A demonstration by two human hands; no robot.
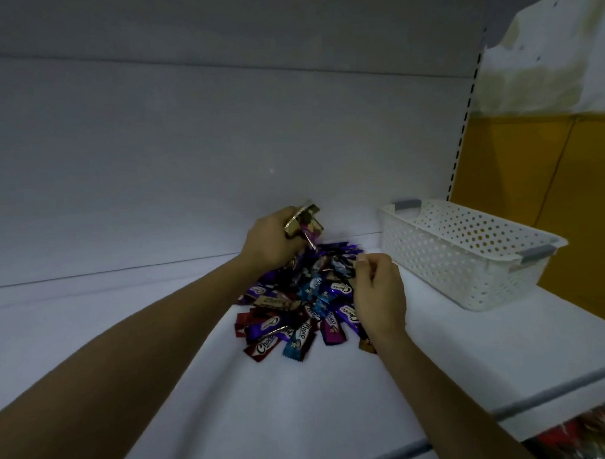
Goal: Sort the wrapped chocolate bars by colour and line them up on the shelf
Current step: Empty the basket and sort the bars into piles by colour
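Hands: I see two, bare forearms reaching in over the shelf's front edge.
Left hand: fingers curl round a small stack of bars with gold-edged wrappers, raised above the far side of the heap; I cannot count them.
Right hand: fingers curled, thumb and forefinger pressed together over the heap's right side; I cannot tell whether a wrapper is between them.
Pile of wrapped chocolate bars: one heap mid-shelf, towards the back edge; purple, blue, dark red and brown overlap too much to count.
Basket: one, white and perforated, grey handles, towards the shelf's back-right corner, near the heap.
In the way: the right hand and wrist cover the heap's right edge.
Below: red packets under the front-right corner, blurred.
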